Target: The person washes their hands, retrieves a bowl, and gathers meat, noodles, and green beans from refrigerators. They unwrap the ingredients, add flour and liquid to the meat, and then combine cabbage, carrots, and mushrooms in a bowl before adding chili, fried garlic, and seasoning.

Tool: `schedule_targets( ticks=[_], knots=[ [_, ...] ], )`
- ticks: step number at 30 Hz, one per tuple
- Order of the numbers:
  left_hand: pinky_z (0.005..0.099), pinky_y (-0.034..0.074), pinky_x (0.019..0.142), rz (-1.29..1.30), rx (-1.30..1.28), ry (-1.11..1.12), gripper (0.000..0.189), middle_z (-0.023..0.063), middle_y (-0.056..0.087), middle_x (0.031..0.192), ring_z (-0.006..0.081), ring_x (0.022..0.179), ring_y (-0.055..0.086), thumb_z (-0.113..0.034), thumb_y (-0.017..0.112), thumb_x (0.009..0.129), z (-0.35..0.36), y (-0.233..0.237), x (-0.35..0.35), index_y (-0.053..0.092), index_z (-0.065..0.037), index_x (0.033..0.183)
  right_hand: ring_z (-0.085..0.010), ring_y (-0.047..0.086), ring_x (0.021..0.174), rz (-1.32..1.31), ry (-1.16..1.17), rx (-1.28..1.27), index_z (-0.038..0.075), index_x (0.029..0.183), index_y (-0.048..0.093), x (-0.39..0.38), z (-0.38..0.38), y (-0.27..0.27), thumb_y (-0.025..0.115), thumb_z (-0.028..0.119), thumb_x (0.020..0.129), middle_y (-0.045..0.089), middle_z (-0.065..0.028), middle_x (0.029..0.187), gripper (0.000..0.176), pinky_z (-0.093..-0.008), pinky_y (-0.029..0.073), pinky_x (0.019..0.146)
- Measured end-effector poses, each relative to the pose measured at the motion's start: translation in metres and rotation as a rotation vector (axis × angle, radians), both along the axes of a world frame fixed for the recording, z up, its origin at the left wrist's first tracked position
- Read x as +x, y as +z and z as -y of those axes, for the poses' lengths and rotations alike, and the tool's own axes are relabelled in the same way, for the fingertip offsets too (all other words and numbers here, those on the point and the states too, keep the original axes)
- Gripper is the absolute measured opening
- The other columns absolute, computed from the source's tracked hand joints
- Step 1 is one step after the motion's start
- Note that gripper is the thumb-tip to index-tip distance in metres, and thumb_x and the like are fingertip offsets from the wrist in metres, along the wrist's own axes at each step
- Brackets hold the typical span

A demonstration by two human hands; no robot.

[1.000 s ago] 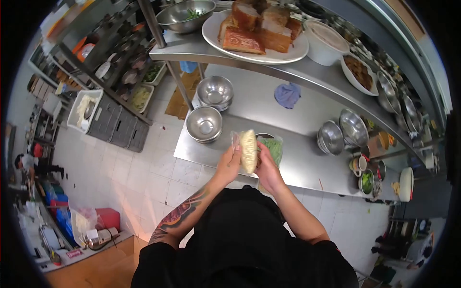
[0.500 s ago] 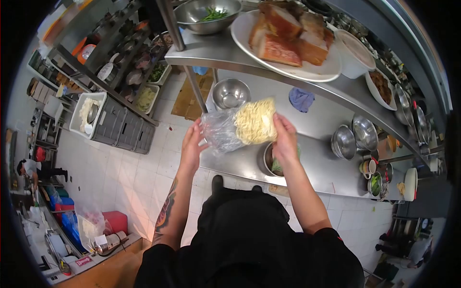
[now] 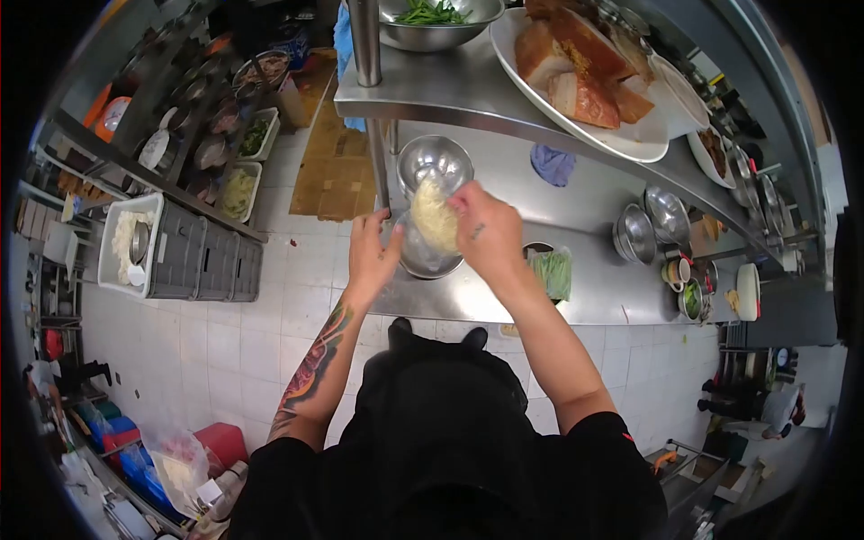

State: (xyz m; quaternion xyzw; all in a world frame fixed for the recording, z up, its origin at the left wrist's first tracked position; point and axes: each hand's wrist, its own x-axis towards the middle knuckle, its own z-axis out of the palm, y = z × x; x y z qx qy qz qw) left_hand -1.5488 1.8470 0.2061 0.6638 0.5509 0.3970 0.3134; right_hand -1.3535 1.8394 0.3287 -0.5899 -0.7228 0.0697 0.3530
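My right hand (image 3: 490,232) is closed on one side of a clear plastic bag of pale yellow noodles (image 3: 432,216), which hangs tilted above the counter. Left of it, my left hand (image 3: 371,252) has its thumb and fingers apart, close to the clear plastic; whether it touches the bag is hard to see. Below the noodles sits a metal bowl (image 3: 430,270), mostly covered by the bag. Another shiny metal bowl (image 3: 421,155) stands just behind it. To the right of my right wrist lies a bag of green vegetables (image 3: 553,274), beside a partly hidden round pot.
The steel counter (image 3: 576,234) carries a blue cloth (image 3: 552,166) and metal bowls (image 3: 634,236) at right. An overhead shelf (image 3: 432,101) holds a plate of roast pork (image 3: 585,81) and a bowl of greens (image 3: 432,18). Grey crates (image 3: 207,261) stand left. A person (image 3: 778,409) is far right.
The noodle bag has tipped from lying flat between both hands to hanging over the bowls. My right hand has moved left and turned over; my left hand's fingers have spread.
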Motion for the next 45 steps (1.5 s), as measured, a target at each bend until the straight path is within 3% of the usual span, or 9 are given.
schedule_targets(
  ticks=[7,12,19,23,27,35,38,41,45],
  knots=[
    [0.0469,0.051,0.075,-0.218,-0.084,0.06,0.03,0.0186,0.062,0.1,0.0372,0.088,0.064,-0.014,0.071,0.082,-0.014,-0.042,0.006,0.057,-0.002,0.106,-0.0278,0.07,0.072,-0.363,-0.008,0.044,0.003,0.094,0.06,0.015,0.012,0.037,0.062,0.01,0.094,0.069,-0.0158,0.08,0.006,-0.039,0.054,0.064],
    [0.0461,0.052,0.073,-0.326,-0.046,0.078,0.023,0.0182,0.067,0.087,0.0379,0.08,0.065,-0.015,0.071,0.077,-0.028,-0.033,0.004,0.061,-0.003,0.093,-0.019,0.068,0.1,-0.779,-0.103,0.041,0.002,0.1,0.058,0.139,0.064,0.043,0.052,0.009,0.103,0.071,-0.0142,0.103,0.01,-0.0317,0.055,0.086],
    [0.0345,0.052,0.05,-0.284,-0.424,-0.065,0.026,0.009,0.063,0.065,0.0194,0.058,0.064,-0.021,0.075,0.077,-0.044,0.009,-0.014,0.061,0.001,0.079,-0.0192,0.065,0.099,-1.102,-0.376,0.121,0.004,0.102,0.056,0.336,0.215,-0.024,0.052,0.011,0.103,0.066,-0.0127,0.11,0.007,-0.0349,0.052,0.092],
    [0.0268,0.057,0.052,0.112,-0.495,-0.066,0.02,0.008,0.061,0.077,0.0142,0.063,0.064,-0.014,0.065,0.088,-0.031,0.041,0.024,0.06,0.005,0.091,-0.009,0.056,0.076,-1.204,-0.418,0.004,0.007,0.109,0.056,0.4,0.259,-0.103,0.05,0.011,0.103,0.06,-0.0015,0.087,0.01,-0.0252,0.047,0.068],
    [0.0274,0.06,0.055,0.338,-0.524,-0.085,0.024,0.0108,0.061,0.085,0.0171,0.065,0.065,-0.01,0.06,0.091,-0.039,0.039,0.115,0.055,0.007,0.107,-0.0062,0.05,0.061,-0.601,-0.448,-0.322,0.006,0.116,0.063,0.397,0.224,-0.139,0.055,0.014,0.101,0.054,0.0016,0.071,0.019,-0.0244,0.044,0.055],
    [0.033,0.059,0.062,0.431,-0.699,0.039,0.033,0.0151,0.066,0.092,0.0251,0.073,0.07,-0.016,0.064,0.091,-0.088,-0.114,0.268,0.055,0.006,0.114,-0.0159,0.064,0.068,-0.248,-0.158,-0.587,0.004,0.101,0.07,0.363,0.145,-0.132,0.065,0.02,0.095,0.071,-0.0088,0.081,0.018,-0.03,0.05,0.065],
    [0.0398,0.057,0.077,0.075,-0.399,0.088,0.044,0.0133,0.067,0.092,0.0307,0.084,0.07,-0.022,0.066,0.092,-0.08,-0.157,0.256,0.053,0.003,0.125,-0.0101,0.058,0.066,-0.767,-0.365,-0.376,0.002,0.106,0.069,0.383,0.146,-0.136,0.062,0.018,0.098,0.064,-0.0012,0.079,0.019,-0.0276,0.049,0.061],
    [0.0401,0.053,0.086,0.095,-0.017,-0.093,0.07,0.0196,0.057,0.132,0.0338,0.122,0.055,-0.032,0.075,0.085,0.023,-0.027,0.276,0.044,-0.003,0.141,-0.011,0.057,0.066,-1.067,-0.513,-0.386,0.004,0.113,0.065,0.371,0.149,-0.125,0.06,0.013,0.098,0.061,-0.0017,0.084,0.018,-0.0271,0.05,0.063],
    [0.0333,0.051,0.085,0.185,0.059,-0.496,0.067,0.0168,0.053,0.132,0.0284,0.118,0.054,-0.017,0.074,0.084,0.107,0.024,0.308,0.045,-0.009,0.144,-0.0109,0.057,0.072,-1.612,-0.302,-0.449,0.003,0.114,0.061,0.301,0.128,-0.122,0.056,0.006,0.097,0.06,-0.0019,0.089,0.017,-0.0287,0.053,0.067]
  ],
)
